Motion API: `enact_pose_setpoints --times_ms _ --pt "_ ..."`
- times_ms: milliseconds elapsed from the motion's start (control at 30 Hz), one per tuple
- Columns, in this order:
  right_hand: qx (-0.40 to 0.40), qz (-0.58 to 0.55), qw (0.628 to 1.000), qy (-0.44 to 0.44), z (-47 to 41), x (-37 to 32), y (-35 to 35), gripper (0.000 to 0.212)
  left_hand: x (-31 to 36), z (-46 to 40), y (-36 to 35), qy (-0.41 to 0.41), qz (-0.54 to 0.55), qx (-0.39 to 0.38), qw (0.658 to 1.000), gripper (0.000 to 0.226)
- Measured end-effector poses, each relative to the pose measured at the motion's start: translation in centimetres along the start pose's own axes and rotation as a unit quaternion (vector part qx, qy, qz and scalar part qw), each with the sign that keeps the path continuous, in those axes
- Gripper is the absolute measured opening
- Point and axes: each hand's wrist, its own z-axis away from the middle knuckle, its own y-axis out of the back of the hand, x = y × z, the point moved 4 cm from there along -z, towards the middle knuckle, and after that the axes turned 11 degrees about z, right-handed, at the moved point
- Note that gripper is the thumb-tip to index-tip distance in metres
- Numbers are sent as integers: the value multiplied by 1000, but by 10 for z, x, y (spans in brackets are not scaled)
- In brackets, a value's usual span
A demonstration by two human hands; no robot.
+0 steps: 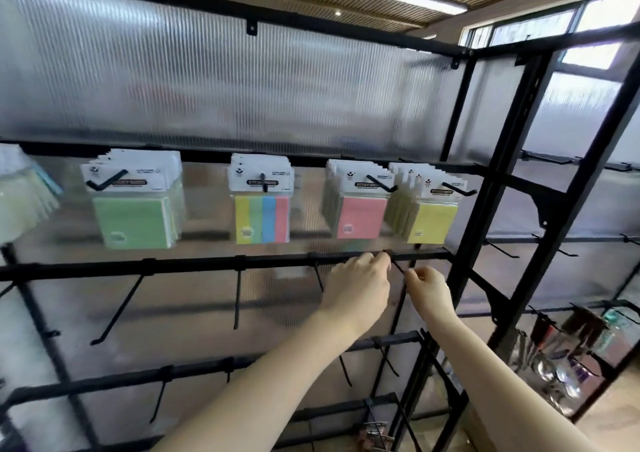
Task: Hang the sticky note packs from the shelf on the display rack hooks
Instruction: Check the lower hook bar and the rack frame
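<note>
At the second crossbar [207, 264] of the display rack [491, 209], both hands work at one bare hook [398, 265]. The left hand [360, 287] has its fingers curled against the bar where the hook is mounted; the right hand [427, 287] pinches the hook's thin wire between thumb and fingertips. Neither hand holds a pack. Above, on the upper bar, sticky note packs hang in rows: green packs [135, 221], a striped multicolour pack [262, 218], pink packs [360, 216] and yellow packs [431, 221]. More bare hooks [237, 296] project from the lower bars. A ribbed translucent panel [207, 81] backs the rack.
</note>
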Motion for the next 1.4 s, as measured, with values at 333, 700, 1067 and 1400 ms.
enact_pose_setpoints --times_ms 333,700,1067,1400 --pt "-67 -28 989 131 127 -131 -74 18 -92 112 121 109 -32 39 993 21" --pt "-193 -41 933 300 314 -285 -194 20 -188 308 297 281 -120 112 946 15" --pt "-314 -50 812 490 488 -397 -310 17 -255 488 428 484 -162 175 842 19" --pt "-393 -20 771 501 552 -482 -450 15 -335 561 508 550 -166 214 790 20"
